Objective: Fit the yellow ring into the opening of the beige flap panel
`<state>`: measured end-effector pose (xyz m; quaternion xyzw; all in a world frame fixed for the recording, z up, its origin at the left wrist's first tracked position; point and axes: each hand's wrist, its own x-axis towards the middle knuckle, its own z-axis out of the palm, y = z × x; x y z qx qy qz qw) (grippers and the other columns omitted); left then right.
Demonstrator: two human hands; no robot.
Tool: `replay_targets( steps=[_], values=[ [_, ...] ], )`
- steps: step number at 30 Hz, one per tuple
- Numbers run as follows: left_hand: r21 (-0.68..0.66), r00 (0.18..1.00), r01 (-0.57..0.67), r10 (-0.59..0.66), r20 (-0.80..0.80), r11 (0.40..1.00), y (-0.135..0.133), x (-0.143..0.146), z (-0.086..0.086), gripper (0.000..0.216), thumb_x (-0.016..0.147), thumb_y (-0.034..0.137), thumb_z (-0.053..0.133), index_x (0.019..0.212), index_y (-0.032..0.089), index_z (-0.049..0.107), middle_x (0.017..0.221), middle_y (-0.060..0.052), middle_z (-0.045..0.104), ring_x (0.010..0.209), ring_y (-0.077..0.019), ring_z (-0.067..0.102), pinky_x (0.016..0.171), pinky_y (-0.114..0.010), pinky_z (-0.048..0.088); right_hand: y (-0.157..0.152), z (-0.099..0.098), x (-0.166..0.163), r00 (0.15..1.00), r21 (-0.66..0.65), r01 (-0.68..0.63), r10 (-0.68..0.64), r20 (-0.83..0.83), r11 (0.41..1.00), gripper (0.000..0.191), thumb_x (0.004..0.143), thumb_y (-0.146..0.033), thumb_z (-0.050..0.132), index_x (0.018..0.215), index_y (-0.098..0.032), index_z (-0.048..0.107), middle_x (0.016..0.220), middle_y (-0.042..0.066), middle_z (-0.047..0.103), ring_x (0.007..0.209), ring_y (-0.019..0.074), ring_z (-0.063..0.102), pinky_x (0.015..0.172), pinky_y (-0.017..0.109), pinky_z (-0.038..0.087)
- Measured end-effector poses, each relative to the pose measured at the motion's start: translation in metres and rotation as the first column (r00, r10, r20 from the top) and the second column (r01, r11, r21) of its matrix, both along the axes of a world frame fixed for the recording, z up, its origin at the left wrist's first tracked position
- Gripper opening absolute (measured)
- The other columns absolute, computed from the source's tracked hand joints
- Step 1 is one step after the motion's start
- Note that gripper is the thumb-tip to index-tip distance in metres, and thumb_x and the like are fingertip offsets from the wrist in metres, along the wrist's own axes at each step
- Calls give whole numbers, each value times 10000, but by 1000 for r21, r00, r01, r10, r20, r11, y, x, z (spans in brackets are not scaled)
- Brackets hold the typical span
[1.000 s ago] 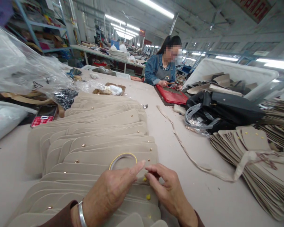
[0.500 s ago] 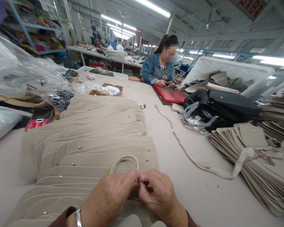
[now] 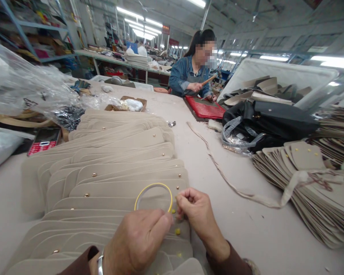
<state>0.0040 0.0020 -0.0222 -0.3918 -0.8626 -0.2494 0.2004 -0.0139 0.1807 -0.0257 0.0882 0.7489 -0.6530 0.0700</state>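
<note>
My left hand is closed on a narrow roll of yellow-edged tape, whose ring stands up above the fingers. Just right of it, my right hand is pinched, with a tiny yellow piece of tape showing at the fingertips. Both hands are over a long overlapping row of beige panels, several bearing small gold studs. Small yellow tape squares sit on the panels below my right hand. My left palm hides part of the nearer panels.
At right lie a tied stack of beige panels, a cloth strip and a black bag. A person across the table holds a mallet over a red board. Plastic bags and a phone are at left.
My hands were together at the tape; my right hand has since drawn away to the right and up. Yellow squares now show between them. The other person's mallet has risen.
</note>
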Motion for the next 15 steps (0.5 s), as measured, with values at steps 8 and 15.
replay_targets(
  steps=[8,15],
  values=[
    [-396,947,-191,275,166,898,4,-19,-7,120,919,89,457,894,180,532,847,-53,579,784,-246,511,718,-394,435,29,-21,-12,998,94,-55,56,-8,994,393,787,-507,655,782,-115,682,635,34,662,550,116,595,549,223,501],
    [-294,878,-133,250,407,947,6,-20,-4,153,931,94,405,1000,170,518,937,-62,591,871,-227,551,769,-372,459,28,-22,-14,998,83,-70,70,-1,994,406,779,-533,648,761,-127,654,643,39,665,578,128,611,571,234,511]
  ],
)
